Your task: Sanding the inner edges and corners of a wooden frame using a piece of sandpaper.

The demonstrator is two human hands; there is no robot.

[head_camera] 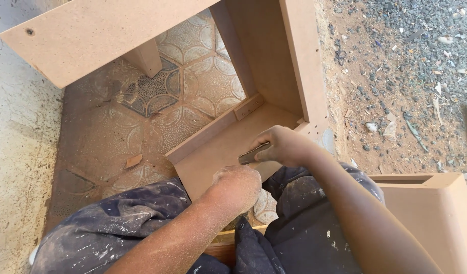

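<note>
Head view, looking straight down. Centre of the frame: the right hand (284, 146) is curled shut around a small flat grey tool (253, 153), pinched between thumb and fingers, with one end poking out to the left. What kind of tool it is, I cannot tell. The tool rests against the lower panel (218, 149) of an open fibreboard frame (299, 61), a brown box-like carcass with its sides rising toward the top of the picture.

Just below and left of that, the left hand (237, 186) is closed into a loose fist, dusted with pale sawdust, knuckles up, sitting on the near edge of the same lower panel. Whether it grips anything inside the fist I cannot tell. The 2 hands are near each other, not touching.

Upper left: a broad top board (91, 35) of the frame slants across the corner, with a small hole near its left end. Through the open frame shows a patterned floor tile (193, 86) with leaf and star shapes, coated in dust. A small wood offcut (133, 161) lies on it at left centre.

Bottom of the frame: dark, dust-streaked trousers (112, 228) on both knees, either side of the panel. Lower right: another fibreboard piece (436, 203) with a rounded corner. Upper right: bare gritty ground (396, 76) scattered with gravel and chips.
</note>
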